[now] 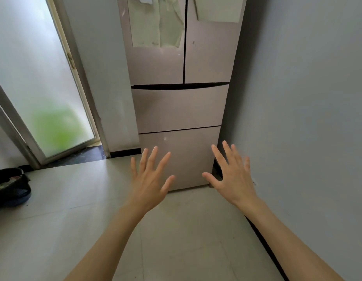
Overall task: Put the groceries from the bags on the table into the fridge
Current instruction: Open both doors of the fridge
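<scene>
The fridge [182, 78] top and dark shoes [9, 185] are cropped.

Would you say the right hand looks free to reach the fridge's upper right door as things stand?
Probably yes: the right hand is open and empty, and nothing stands between it and the shut upper right door, though that door is higher up.

Pale, muted colours
Pinkish-beige fridge [180, 106], grey wall [308, 98], off-white tiled floor [74, 199], frosted door [44, 78] showing a green blur.
</scene>
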`<state>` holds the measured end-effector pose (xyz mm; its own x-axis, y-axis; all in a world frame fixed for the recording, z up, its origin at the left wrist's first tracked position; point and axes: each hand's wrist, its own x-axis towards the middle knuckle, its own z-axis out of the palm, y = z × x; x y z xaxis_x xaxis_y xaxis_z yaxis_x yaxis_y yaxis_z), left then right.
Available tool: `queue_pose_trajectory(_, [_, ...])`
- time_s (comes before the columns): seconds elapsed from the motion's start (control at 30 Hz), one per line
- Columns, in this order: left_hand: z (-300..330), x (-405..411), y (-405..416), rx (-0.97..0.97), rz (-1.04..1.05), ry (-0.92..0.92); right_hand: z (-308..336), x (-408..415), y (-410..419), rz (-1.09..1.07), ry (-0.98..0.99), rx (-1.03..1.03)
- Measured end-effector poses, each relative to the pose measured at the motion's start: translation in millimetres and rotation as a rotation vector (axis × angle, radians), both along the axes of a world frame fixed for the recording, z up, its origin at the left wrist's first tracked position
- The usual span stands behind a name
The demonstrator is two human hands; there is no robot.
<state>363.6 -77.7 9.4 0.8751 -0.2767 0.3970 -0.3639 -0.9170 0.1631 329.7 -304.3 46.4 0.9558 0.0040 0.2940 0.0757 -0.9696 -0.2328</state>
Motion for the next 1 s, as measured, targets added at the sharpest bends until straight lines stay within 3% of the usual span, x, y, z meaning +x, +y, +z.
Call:
queue_pose_trajectory(0.4, [37.3,217.8,-73.9,0.038,0.050,-0.073,27.8,226.4,-67.1,0.067,-0.050,-0.019])
queue_pose_trajectory(0.9, [12.2,444.5,-79.9,0.020,0.047,0.058,15.0,456.5,-64.3,0.071,-0.036,-0.019])
queue_pose_trajectory(1.0, [20.6,493.4,-78.9,-0.056,0.036,0.084,19.1,501.9,-60.8,0.055,-0.042,-0.026])
